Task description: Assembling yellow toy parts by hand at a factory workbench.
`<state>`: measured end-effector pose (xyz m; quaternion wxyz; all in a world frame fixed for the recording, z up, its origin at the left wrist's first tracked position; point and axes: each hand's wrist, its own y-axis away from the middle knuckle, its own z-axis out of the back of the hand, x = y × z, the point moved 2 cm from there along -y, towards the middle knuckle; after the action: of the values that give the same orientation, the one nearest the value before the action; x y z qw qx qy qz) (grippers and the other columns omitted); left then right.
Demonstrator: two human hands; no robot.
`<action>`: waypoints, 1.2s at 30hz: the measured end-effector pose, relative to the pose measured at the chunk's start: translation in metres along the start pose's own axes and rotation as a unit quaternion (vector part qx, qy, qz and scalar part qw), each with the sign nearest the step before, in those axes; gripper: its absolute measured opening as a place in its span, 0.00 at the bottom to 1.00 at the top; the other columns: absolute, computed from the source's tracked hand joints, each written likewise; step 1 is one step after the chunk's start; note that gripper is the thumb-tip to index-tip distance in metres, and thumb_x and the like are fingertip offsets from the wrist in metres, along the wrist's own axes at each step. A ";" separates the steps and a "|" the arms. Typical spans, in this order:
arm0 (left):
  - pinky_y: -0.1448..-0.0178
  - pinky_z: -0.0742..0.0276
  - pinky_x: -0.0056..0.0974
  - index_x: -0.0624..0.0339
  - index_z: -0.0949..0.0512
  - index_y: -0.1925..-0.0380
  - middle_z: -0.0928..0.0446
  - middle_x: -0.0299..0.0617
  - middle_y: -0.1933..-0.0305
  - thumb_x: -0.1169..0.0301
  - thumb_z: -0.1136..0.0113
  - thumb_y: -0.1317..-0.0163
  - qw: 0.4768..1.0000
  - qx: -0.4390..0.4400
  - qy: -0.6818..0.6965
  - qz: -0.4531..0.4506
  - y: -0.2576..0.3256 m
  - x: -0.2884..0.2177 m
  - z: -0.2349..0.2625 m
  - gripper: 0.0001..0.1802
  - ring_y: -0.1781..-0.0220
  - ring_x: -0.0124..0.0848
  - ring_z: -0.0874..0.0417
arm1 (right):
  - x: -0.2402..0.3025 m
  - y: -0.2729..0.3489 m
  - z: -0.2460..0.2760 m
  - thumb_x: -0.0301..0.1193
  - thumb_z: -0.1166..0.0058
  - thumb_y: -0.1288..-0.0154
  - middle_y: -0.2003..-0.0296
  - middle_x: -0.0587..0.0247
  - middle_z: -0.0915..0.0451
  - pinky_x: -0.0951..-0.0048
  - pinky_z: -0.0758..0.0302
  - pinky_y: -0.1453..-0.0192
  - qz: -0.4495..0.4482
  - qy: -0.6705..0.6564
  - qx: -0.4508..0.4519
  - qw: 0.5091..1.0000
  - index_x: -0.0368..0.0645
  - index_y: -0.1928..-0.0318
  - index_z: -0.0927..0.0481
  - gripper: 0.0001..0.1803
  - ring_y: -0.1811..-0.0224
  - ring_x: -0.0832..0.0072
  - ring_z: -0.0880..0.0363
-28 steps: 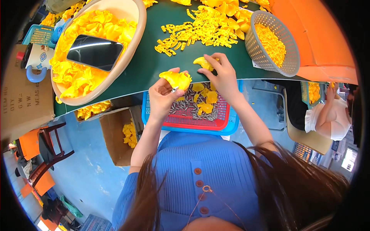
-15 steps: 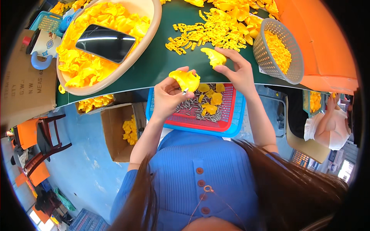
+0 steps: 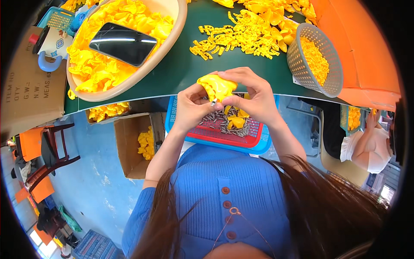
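My left hand [image 3: 189,107] and my right hand [image 3: 255,96] meet above the table's front edge, both closed on glossy curved yellow plastic shells [image 3: 219,88]. The two shells are pressed together, and my fingers cover much of where they join. A small silvery metal pin [image 3: 213,102] pokes out at the lower end, by my left fingertips. Below my hands sits a red basket [image 3: 257,140] inside a blue basket [image 3: 267,144]. Loose metal pins [image 3: 235,128] and a few yellow pieces [image 3: 236,121] lie in the red one.
At the left a beige tub [image 3: 168,52] holds many yellow shells, with a black phone [image 3: 124,44] on top. Small yellow parts [image 3: 241,36] are heaped on the green table [image 3: 172,77]. A grey basket [image 3: 334,82] stands right, beside an orange surface [image 3: 358,52]. Another person [image 3: 371,142] sits far right.
My right hand has moved left and down, bringing its yellow piece against the shell in my left hand. The two pieces were apart before. The whole view has shifted slightly.
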<state>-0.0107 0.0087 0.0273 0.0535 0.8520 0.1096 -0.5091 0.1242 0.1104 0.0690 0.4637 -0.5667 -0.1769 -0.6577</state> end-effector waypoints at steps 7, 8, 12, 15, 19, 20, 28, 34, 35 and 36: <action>0.48 0.24 0.32 0.71 0.35 0.43 0.24 0.47 0.51 0.81 0.32 0.54 1.000 0.007 -0.011 0.006 -0.001 0.001 0.001 0.35 0.51 0.28 0.22 | -0.003 -0.001 -0.002 0.24 0.35 0.53 0.51 0.54 0.26 0.70 0.36 0.40 -0.015 -0.028 -0.006 0.999 0.38 0.49 0.24 0.27 0.46 0.69 0.29; 0.48 0.25 0.32 0.70 0.34 0.43 0.24 0.47 0.51 0.81 0.32 0.54 1.000 0.009 -0.002 0.002 -0.001 0.001 0.001 0.35 0.51 0.28 0.22 | -0.004 -0.001 -0.002 0.24 0.35 0.53 0.51 0.54 0.26 0.70 0.36 0.40 -0.015 -0.028 -0.006 0.999 0.38 0.49 0.24 0.27 0.46 0.69 0.29; 0.47 0.25 0.32 0.71 0.34 0.44 0.24 0.46 0.51 0.81 0.32 0.55 0.999 -0.001 -0.036 0.014 0.000 -0.001 0.001 0.35 0.51 0.28 0.22 | -0.004 0.000 -0.004 0.24 0.36 0.51 0.51 0.55 0.26 0.70 0.36 0.39 -0.020 -0.035 -0.010 0.999 0.37 0.49 0.24 0.26 0.46 0.69 0.30; 0.46 0.26 0.32 0.71 0.34 0.44 0.24 0.45 0.51 0.80 0.31 0.55 1.000 0.001 -0.020 0.005 0.000 0.002 0.003 0.36 0.50 0.28 0.23 | -0.004 0.000 -0.006 0.24 0.36 0.51 0.52 0.55 0.26 0.71 0.36 0.40 -0.024 -0.041 -0.008 0.999 0.37 0.49 0.24 0.25 0.47 0.70 0.29; 0.43 0.28 0.34 0.71 0.32 0.45 0.27 0.45 0.45 0.79 0.29 0.57 1.000 0.000 -0.019 -0.007 0.000 0.006 0.004 0.36 0.48 0.29 0.24 | -0.002 0.001 -0.006 0.24 0.35 0.51 0.53 0.56 0.26 0.73 0.35 0.42 -0.036 -0.056 -0.014 0.998 0.37 0.50 0.23 0.25 0.49 0.72 0.29; 0.43 0.29 0.34 0.71 0.31 0.46 0.29 0.45 0.43 0.79 0.29 0.58 1.000 -0.001 -0.018 -0.012 -0.001 0.006 0.004 0.36 0.48 0.29 0.24 | -0.002 0.001 -0.006 0.24 0.35 0.51 0.53 0.56 0.26 0.73 0.35 0.42 -0.037 -0.056 -0.015 0.998 0.37 0.50 0.23 0.25 0.49 0.72 0.29; 0.42 0.29 0.35 0.72 0.31 0.46 0.31 0.45 0.41 0.78 0.28 0.58 1.000 0.003 -0.003 -0.013 0.000 0.006 0.004 0.35 0.47 0.30 0.24 | -0.001 0.003 -0.007 0.25 0.35 0.51 0.56 0.58 0.26 0.74 0.34 0.46 -0.070 -0.046 -0.002 0.997 0.38 0.50 0.23 0.24 0.53 0.74 0.29; 0.45 0.26 0.34 0.71 0.35 0.43 0.25 0.47 0.49 0.75 0.31 0.53 1.000 0.017 0.020 0.001 -0.003 0.007 0.006 0.35 0.49 0.31 0.23 | 0.010 0.004 -0.015 0.22 0.39 0.51 0.58 0.55 0.28 0.73 0.34 0.46 0.040 0.144 -0.037 0.988 0.39 0.47 0.26 0.27 0.55 0.68 0.28; 0.46 0.26 0.34 0.71 0.35 0.44 0.24 0.47 0.51 0.74 0.33 0.51 1.000 0.012 0.017 0.015 -0.003 0.006 0.006 0.33 0.50 0.31 0.22 | 0.012 0.003 -0.017 0.22 0.39 0.51 0.58 0.55 0.28 0.73 0.34 0.46 0.040 0.145 -0.038 0.988 0.39 0.47 0.26 0.27 0.55 0.68 0.28; 0.46 0.26 0.34 0.71 0.35 0.44 0.24 0.47 0.51 0.74 0.33 0.51 1.000 0.013 0.017 0.016 -0.005 0.005 0.004 0.33 0.50 0.31 0.22 | 0.016 0.002 -0.019 0.21 0.40 0.53 0.57 0.54 0.29 0.72 0.33 0.47 0.064 0.196 -0.066 0.976 0.39 0.45 0.27 0.29 0.55 0.66 0.28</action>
<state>-0.0129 0.0130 0.0212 0.0490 0.8629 0.0904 -0.4947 0.1161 0.0883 0.0769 0.4921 -0.4661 -0.0015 -0.7353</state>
